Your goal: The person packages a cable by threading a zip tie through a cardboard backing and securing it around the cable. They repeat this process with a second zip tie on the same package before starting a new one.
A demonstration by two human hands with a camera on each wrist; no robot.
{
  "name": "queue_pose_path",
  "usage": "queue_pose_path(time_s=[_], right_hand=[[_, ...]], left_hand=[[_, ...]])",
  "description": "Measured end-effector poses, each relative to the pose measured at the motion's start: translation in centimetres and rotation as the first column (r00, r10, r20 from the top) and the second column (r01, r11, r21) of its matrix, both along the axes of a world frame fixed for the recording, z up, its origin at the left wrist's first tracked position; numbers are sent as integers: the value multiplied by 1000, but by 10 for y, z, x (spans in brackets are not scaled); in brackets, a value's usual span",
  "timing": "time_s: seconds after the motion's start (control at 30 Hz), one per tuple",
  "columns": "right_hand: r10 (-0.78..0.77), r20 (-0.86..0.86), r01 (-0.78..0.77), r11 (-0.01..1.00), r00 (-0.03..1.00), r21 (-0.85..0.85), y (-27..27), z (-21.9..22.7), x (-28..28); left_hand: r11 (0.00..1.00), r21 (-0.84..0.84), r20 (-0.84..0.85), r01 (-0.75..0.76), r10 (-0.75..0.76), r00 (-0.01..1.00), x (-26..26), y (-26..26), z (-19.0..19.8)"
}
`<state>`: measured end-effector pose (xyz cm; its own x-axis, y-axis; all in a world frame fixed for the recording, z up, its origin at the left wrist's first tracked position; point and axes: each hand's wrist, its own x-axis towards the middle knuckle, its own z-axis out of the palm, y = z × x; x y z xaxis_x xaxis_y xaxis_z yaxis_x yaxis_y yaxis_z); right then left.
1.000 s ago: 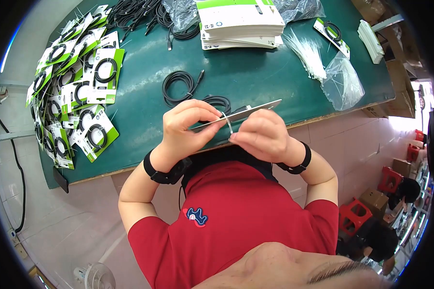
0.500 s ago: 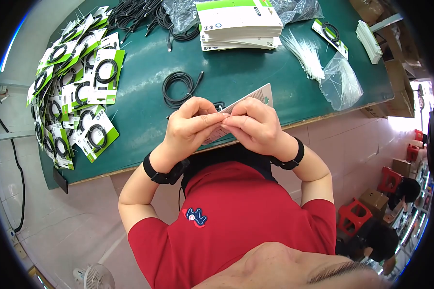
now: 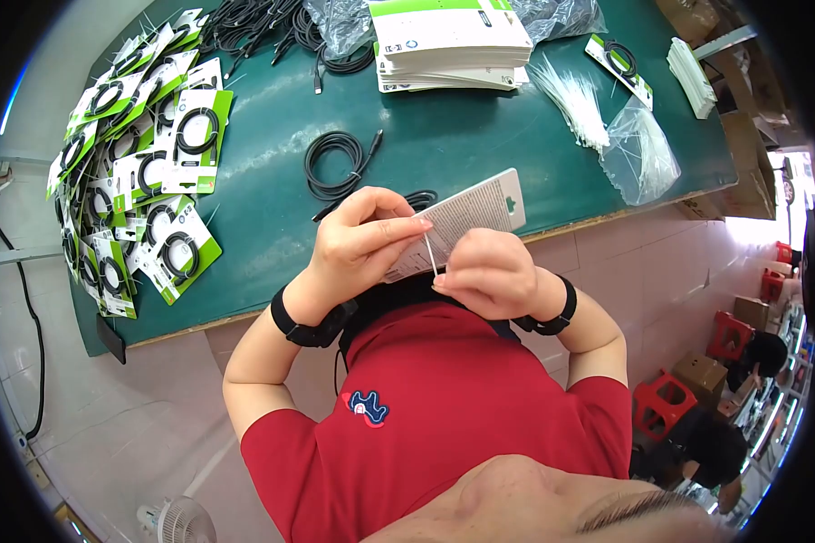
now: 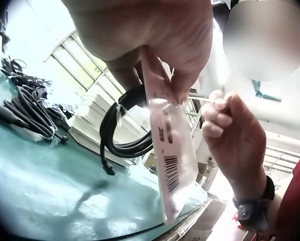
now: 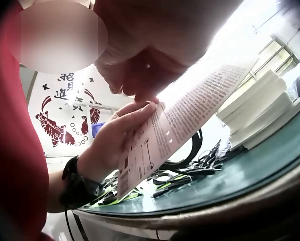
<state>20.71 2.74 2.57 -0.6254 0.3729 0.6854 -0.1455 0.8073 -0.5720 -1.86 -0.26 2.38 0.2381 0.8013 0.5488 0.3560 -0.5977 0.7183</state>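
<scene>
My left hand (image 3: pixel 358 242) pinches a printed card (image 3: pixel 469 214) near its middle, the text side toward me. A coiled black cable (image 4: pixel 110 125) lies against the card's other face in the left wrist view, under the left fingers. A thin white tie (image 3: pixel 432 253) runs from the left fingertips to my right hand (image 3: pixel 491 273), whose thumb and curled fingers pinch its end. In the right wrist view the card (image 5: pixel 175 120) shows small print, with the left hand (image 5: pixel 107 143) gripping its edge.
Another coiled cable (image 3: pixel 333 166) lies on the green table (image 3: pixel 272 195). Carded cables (image 3: pixel 196 131) pile at the left. A card stack (image 3: pixel 453 41), loose cables (image 3: pixel 244 27), white ties (image 3: pixel 570 104) and a plastic bag (image 3: pixel 643 158) lie farther back.
The card has turned so its printed back faces up toward me. My right hand came in to the left fingertips, then drew back toward my body with the tie between them.
</scene>
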Motion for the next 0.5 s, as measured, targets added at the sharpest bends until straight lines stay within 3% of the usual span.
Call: queue_pose_path(time_s=[0.07,0.1,0.13,0.17,0.3,0.43,0.47,0.5], right_hand=[[14,15,-12,997,1000,-78,-3,-2,3],[53,-22,-57,878,998,-476,-6,0,4],[73,-72,-101,606,995,-789,-8,3,5],[70,-126,-139,228,990,-964,-9,5,6],[122,37,21,130,992,-991,2,11,4],[222,86,67,93,971,-993,8,2,2],[223,86,67,91,971,-994,8,0,1],[209,102,70,154,973,-986,6,-1,0]], left_hand=[[1000,14,14,-10,10,1000,1,1,2],[999,51,-18,-11,12,1000,1,2,3],[996,87,-49,-10,14,999,1,2,5],[992,123,-81,-7,17,997,2,3,6],[987,160,-130,5,16,991,3,3,0],[994,109,-116,-9,22,993,3,3,-4],[994,106,-116,-10,22,993,3,2,-4],[995,102,-105,-9,20,994,3,3,-4]])
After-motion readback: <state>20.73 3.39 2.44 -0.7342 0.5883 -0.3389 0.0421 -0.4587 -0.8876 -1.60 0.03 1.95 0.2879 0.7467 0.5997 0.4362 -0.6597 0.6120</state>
